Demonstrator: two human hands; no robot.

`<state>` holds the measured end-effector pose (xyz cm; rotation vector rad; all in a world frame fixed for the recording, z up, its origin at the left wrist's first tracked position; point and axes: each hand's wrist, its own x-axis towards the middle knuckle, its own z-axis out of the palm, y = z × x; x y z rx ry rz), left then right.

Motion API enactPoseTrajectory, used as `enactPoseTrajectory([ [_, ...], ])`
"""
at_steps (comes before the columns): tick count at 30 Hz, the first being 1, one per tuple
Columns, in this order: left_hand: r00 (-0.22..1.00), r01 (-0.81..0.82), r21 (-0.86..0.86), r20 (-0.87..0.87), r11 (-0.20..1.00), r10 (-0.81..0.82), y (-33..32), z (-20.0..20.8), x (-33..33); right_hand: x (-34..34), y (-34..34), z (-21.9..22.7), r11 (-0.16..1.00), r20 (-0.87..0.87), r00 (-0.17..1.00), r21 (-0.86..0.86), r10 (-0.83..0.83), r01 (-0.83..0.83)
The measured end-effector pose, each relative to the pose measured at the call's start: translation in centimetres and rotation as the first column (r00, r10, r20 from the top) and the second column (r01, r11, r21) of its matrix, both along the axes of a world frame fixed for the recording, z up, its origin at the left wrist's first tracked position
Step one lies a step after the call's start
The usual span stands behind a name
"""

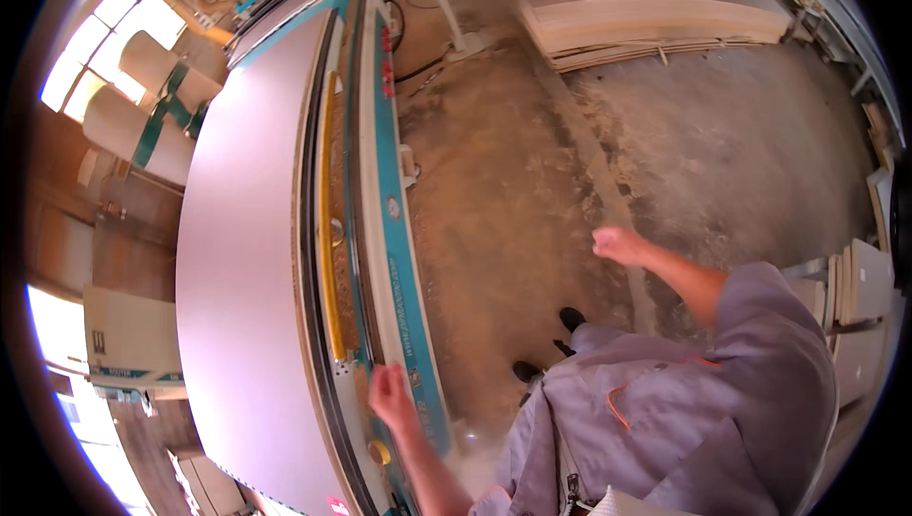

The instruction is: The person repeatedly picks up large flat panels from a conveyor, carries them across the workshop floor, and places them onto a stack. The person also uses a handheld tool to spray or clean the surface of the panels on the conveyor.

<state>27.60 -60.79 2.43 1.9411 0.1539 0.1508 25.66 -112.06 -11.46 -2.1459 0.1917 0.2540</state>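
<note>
My left hand (391,396) hovers beside the rail of a long machine bed, near the lower end of a yellow bar (330,231). Its fingers look curled together, and I see nothing in them. A large pale sheet panel (249,259) lies flat along the machine, left of that hand. Out to the right, my right hand (622,245) is held over the concrete floor in a loose fist. It touches nothing and looks bare of any object.
A teal and white side beam (404,297) runs along the machine. A white pedestal (446,3) stands on the dusty floor (513,164) ahead. Stacked boards (655,27) lie at the far right, with more panels (860,278) beside me. Dust-collector bags (142,131) hang at the left.
</note>
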Motion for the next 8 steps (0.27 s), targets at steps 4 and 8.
enactPoseTrajectory([
  [4, 0.941, 0.133, -0.097, 0.326, 0.986, -0.095, -6.5, 13.9, 5.1, 2.4, -1.1, 18.1, 0.887, 0.23, 0.923, 0.419, -0.309, 0.193],
  [8, 0.401, 0.446, 0.276, 0.788, 0.851, -0.466, -9.1, 25.9, 3.3, -0.2, 1.0, 35.3, 0.971, 0.899, 0.421, 0.195, -0.12, -0.138],
])
